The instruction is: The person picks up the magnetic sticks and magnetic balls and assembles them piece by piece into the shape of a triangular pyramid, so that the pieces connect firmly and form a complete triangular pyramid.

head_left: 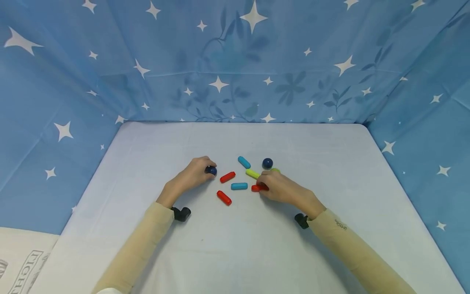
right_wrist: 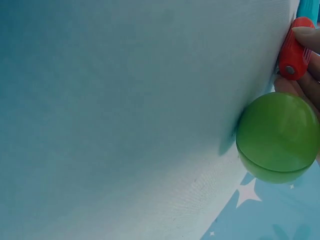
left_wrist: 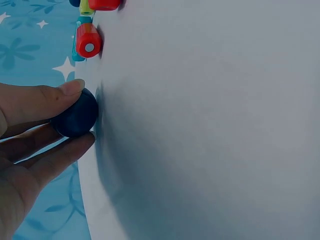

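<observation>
My left hand (head_left: 191, 174) pinches a dark blue ball (left_wrist: 76, 119) between thumb and fingers, low at the tabletop. To the right, my right hand (head_left: 282, 188) grips a red rod (right_wrist: 293, 54) with ribbed sides and a pale round spot on its end. A green ball (right_wrist: 277, 132) sits close beside that hand in the right wrist view; the head view shows only its top behind the hand. Just left of the right hand, a yellow-green rod (head_left: 252, 174) is partly covered by the fingers. Another dark blue ball (head_left: 267, 163) lies beyond them.
Between the hands lie two blue rods (head_left: 239, 186) and two more red rods, one (head_left: 227, 177) near the left hand's ball and one (head_left: 224, 198) closer to me. A white cloth covers the table (head_left: 235, 253). Blue star-patterned curtains (head_left: 235, 61) stand around its far sides.
</observation>
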The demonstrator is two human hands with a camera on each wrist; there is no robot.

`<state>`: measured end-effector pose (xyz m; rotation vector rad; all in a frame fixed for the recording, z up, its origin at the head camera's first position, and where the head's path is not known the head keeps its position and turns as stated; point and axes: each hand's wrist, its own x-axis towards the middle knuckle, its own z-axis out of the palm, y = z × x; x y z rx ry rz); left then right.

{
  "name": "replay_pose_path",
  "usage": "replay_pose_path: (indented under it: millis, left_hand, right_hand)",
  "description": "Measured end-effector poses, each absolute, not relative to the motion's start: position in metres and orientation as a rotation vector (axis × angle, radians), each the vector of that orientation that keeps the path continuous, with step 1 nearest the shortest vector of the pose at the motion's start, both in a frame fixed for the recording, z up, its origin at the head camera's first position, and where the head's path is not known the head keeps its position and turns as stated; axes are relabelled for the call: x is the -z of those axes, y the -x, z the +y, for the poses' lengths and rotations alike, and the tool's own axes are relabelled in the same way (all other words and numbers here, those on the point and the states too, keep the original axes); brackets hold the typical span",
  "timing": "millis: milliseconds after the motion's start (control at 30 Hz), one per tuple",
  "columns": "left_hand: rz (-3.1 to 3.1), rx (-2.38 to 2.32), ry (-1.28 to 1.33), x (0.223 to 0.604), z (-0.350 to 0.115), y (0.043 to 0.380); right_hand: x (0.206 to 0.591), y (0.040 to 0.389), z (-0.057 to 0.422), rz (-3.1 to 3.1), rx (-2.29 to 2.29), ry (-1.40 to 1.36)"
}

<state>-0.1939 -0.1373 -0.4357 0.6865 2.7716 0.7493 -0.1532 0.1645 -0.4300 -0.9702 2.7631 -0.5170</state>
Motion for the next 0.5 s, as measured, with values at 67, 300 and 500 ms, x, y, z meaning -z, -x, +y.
replay_pose_path:
  millis: [67,300,500]
  left_hand:
    - [2.766,-0.750,-0.698,0.436,-0.138,0.190]
    - [2.755,-0.760,-0.739,0.438,-0.139,0.181]
    - [2.760,-0.742,-0.762,0.430,-0.131,0.174]
  right_hand:
    - [0.430,0.153,0.164,2.754,0.518,0.954]
    - [0.430,0.152,0.163,2.748,0.552,0.966]
    - [0.429,0.153,0.162,2.742,0.592,0.969]
